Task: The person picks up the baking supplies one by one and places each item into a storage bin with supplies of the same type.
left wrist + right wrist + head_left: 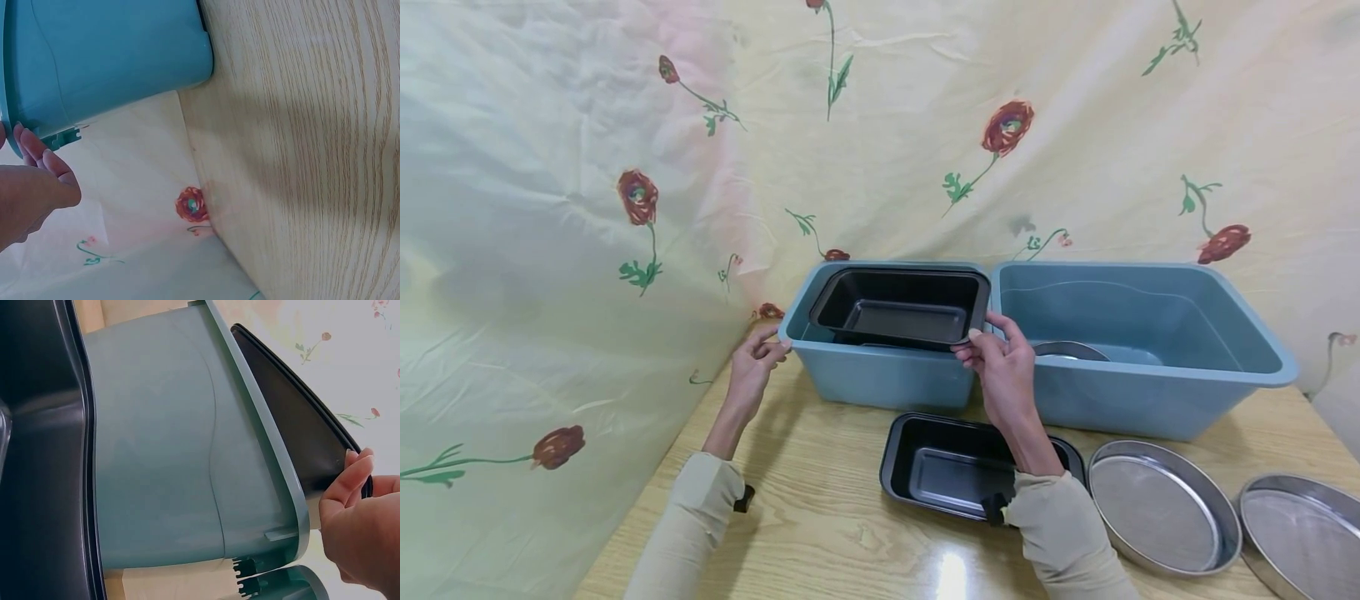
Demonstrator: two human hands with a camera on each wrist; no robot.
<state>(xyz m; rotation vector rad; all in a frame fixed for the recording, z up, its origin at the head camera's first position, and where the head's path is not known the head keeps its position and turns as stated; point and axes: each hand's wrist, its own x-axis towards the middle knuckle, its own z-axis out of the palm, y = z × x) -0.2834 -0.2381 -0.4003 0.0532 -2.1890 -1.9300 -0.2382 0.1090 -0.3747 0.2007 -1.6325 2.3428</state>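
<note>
My right hand (1009,375) pinches the near right corner of a black loaf pan (906,319) between thumb and fingers. The pan sits tilted in the mouth of the left blue plastic bin (883,379), its right end above the rim. At that bin's front left corner, my left hand (750,375) grips the rim with thumb and fingertips. In the right wrist view the loaf pan (300,419) juts above the bin's edge. Another dark pan shows only as a sliver beneath it inside the bin.
A second black loaf pan (955,471) lies on the wooden table (820,517), partly hidden by my right forearm. Two round metal pans, one nearer (1161,508) and one farther right (1303,533), lie beside it. A right blue bin (1120,400) holds a round metal pan (1067,351).
</note>
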